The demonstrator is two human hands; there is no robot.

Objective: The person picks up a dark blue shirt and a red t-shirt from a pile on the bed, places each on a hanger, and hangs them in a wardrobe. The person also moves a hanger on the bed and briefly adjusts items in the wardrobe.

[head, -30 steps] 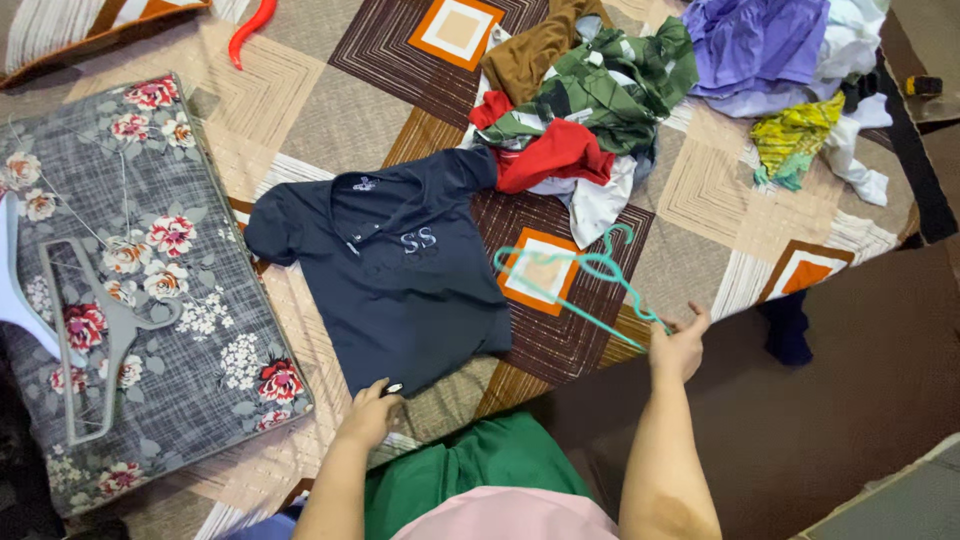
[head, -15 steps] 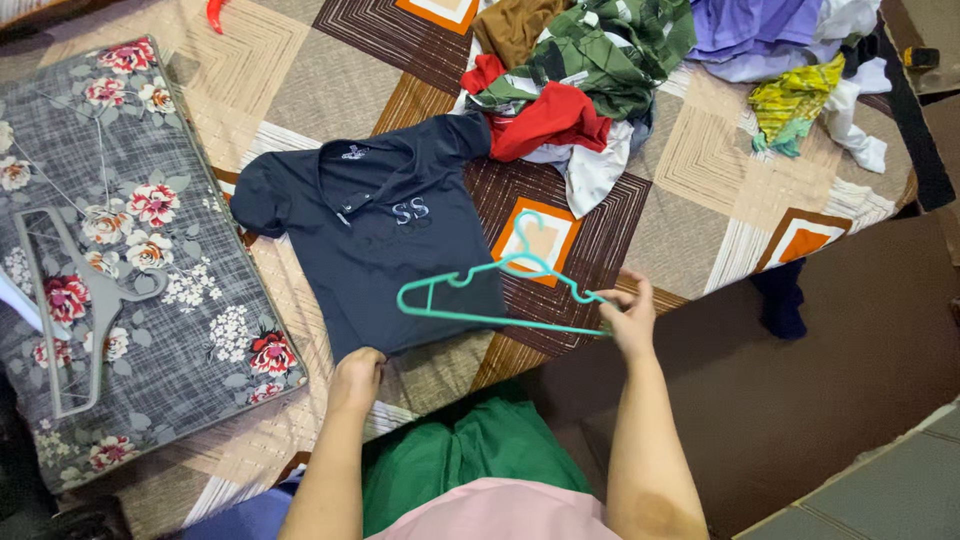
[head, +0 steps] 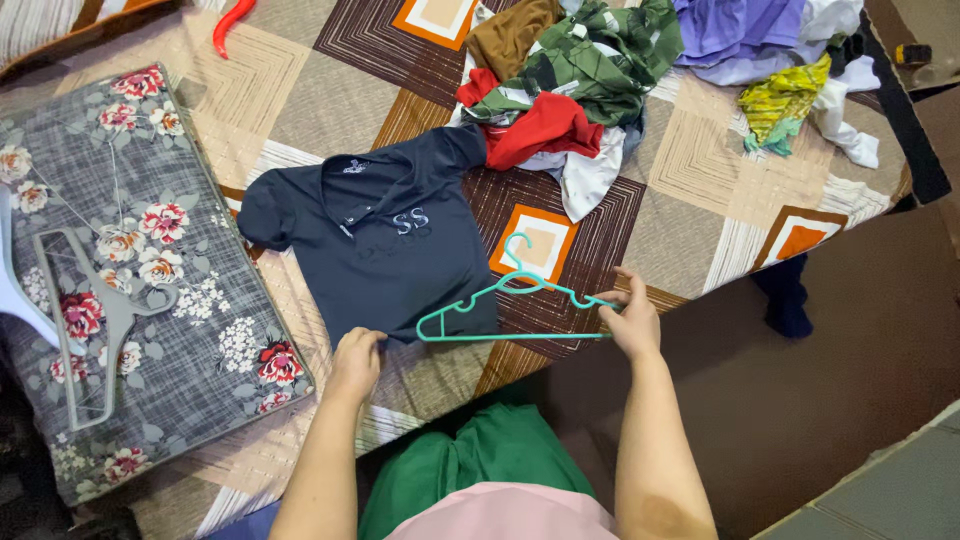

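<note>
Pinching the navy shirt (head: 385, 255) hem, your left hand (head: 356, 362) is closed; your right hand (head: 631, 322) grips the teal hanger (head: 510, 300), whose hook may snag cloth.

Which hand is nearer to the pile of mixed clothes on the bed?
The right hand. It holds the teal hanger below the pile of mixed clothes. The left hand grips the navy shirt hem, further down and to the left.

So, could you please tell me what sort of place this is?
Probably a bedroom at home: a bed with a patterned bedspread, a heap of loose clothes on it, and a floral storage bag with a grey hanger.
</note>
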